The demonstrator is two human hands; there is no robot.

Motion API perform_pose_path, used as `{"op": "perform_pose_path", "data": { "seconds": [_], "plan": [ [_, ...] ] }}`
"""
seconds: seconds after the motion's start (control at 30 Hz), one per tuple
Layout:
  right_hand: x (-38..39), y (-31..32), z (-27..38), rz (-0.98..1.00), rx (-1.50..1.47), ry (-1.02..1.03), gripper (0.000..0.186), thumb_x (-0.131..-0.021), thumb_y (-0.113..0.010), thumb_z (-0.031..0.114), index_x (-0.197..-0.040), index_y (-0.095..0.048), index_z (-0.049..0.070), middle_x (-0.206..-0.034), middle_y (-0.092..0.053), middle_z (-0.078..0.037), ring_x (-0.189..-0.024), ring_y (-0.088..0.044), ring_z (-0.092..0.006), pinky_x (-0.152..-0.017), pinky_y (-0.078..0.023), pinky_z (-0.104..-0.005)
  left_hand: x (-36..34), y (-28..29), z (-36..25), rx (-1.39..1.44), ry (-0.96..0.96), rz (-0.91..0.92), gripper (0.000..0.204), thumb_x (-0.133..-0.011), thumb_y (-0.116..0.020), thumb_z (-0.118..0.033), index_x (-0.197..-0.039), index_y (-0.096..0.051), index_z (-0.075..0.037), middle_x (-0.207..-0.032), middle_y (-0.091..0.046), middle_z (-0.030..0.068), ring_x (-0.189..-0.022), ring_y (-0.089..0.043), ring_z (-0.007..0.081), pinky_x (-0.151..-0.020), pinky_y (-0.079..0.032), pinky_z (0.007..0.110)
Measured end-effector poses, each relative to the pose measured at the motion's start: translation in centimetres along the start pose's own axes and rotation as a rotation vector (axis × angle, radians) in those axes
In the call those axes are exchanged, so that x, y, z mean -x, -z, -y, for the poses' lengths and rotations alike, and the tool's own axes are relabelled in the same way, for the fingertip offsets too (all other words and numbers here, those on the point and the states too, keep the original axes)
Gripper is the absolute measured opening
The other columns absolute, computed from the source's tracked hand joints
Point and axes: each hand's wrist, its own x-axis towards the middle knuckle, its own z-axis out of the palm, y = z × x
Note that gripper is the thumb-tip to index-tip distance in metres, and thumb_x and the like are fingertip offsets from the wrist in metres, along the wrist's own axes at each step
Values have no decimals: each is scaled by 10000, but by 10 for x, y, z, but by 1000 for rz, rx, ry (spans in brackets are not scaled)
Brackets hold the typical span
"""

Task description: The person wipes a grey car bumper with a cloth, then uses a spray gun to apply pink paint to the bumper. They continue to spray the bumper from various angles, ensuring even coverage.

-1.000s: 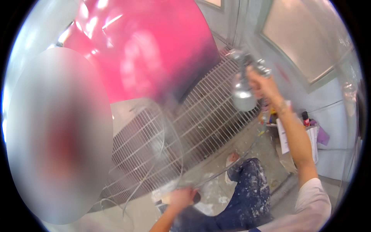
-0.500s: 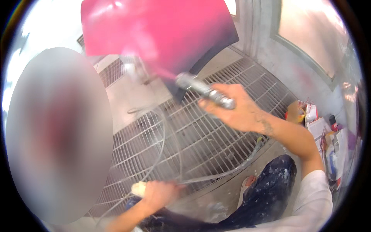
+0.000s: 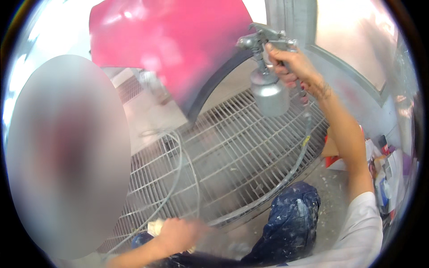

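Note:
My right hand is wrapped round the handle of a silver spray gun, held upright with a metal cup beneath it and its nozzle toward the left. A hose hangs below it. Behind the gun stands a large curved panel, bright pink shading to dark grey along its lower right edge. Low at the bottom, near my paint-spattered trousers, my left hand is closed on a cream cloth, its fingertips blurred.
A metal floor grate with loose hose loops spans the middle. At the right are a grey wall with a light framed pane and a pile of papers, cardboard and small containers. A blurred oval covers much of the left side.
My right hand swung the gun leftward across the panel, then rose back to the upper right, now upright. My left hand moved left from a second ago and still grips the cloth.

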Motion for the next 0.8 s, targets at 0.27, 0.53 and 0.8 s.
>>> {"op": "perform_pose_path", "data": {
  "seconds": [0.27,0.53,0.8],
  "plan": [
    [-8,65,-36,-374,-137,92,497,-972,-630,519,-721,-519,104,-561,-436,27,-376,-334,-66,-357,-271,-268,12,38,-25,126,231,393,415,-971,-581,-466,-1036,-678,-67,-754,-685,228,-721,-695,410,-652,-539,522],
    [44,-27,-92,-237,73,230,392,-921,-739,399,-1002,-710,16,-780,-699,-49,-733,-654,-114,-677,-517,-297,1,-28,23,-61,135,225,433,-941,-580,-547,-856,-667,-132,-618,-666,148,-582,-678,378,-522,-527,505],
    [62,-67,-111,399,62,251,321,-954,-702,349,-967,-711,29,-701,-632,-23,-667,-592,-120,-631,-489,-314,6,6,-12,58,101,430,353,-955,-582,-412,-909,-695,-81,-650,-657,193,-659,-675,413,-619,-525,517]
  ]
}}
